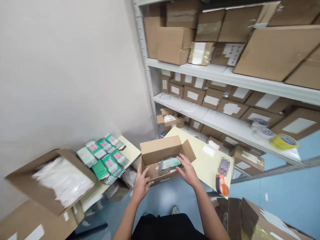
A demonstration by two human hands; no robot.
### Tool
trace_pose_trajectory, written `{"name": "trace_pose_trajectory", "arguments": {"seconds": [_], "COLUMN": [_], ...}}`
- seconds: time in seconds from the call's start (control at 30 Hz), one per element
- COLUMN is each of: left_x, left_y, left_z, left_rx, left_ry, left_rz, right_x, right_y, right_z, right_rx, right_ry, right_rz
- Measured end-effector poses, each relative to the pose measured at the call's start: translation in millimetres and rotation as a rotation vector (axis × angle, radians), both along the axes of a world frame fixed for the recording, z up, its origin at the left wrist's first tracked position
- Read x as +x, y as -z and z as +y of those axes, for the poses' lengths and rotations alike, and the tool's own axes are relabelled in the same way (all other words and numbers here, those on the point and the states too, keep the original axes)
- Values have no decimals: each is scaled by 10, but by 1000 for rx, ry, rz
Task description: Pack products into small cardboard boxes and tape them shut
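An open cardboard box [160,145] is held in front of me, over the gap between two pale tabletops, its flaps standing out. My left hand [141,185] grips its near left corner, fingers apart along the wall. On the near right side, my right hand [187,170] holds the wall with its fingers reaching over the rim. Inside lie a green and white packet [171,163] and some clear plastic, close to my right fingertips. Whether those fingers also touch the packet, I cannot tell.
Several green packets [110,163] lie on the left table beside a carton of white bags [65,180]. An orange tape dispenser [221,185] sits on the right table [197,156]. Shelving [220,75] with cartons and yellow tape [283,142] stands behind; open cartons [260,220] are lower right.
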State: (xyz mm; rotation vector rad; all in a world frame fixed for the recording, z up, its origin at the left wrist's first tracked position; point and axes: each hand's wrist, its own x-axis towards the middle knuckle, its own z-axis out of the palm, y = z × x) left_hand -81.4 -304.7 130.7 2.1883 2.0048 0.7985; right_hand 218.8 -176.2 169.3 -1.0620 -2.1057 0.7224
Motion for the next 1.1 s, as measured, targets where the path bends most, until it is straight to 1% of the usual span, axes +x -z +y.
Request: {"name": "trace_pose_trajectory", "arguments": {"seconds": [0.1,0.2,0.3,0.43,0.53,0.63,0.73,0.83,0.9,0.93,0.97,1.03,1.07,1.1], "left_x": [257,437,544,633,684,732,769,760,698,645,579,420,336,257], "left_y": [-37,-37,24,173,295,411,502,546,571,595,629,730,789,844], "left_z": [456,873,1296,1910,2427,2982,3487,3816,3908,3919,3912,3856,3815,3770], "left_rx": [-16,-51,-74,-108,-133,-182,-279,-331,-328,-316,-302,-311,-356,-426], "left_ry": [116,223,337,483,598,714,758,795,781,733,647,388,259,162], "left_rz": [-9,-22,-41,-75,-106,-118,-115,-134,-183,-228,-288,-443,-529,-610], "right_x": [365,610,788,943,950,836,639,449,379,369,376,432,476,523], "right_y": [62,121,150,147,134,125,122,130,147,162,181,237,274,317], "right_z": [60,95,144,231,287,330,388,473,526,545,554,545,526,498], "right_rx": [12,22,18,-12,-28,-62,-111,-152,-147,-133,-111,-72,-61,-61], "right_ry": [147,283,380,519,642,745,776,792,839,879,934,1074,1144,1194], "right_rz": [33,74,82,49,7,-36,-70,-96,-110,-114,-116,-107,-97,-91]}}
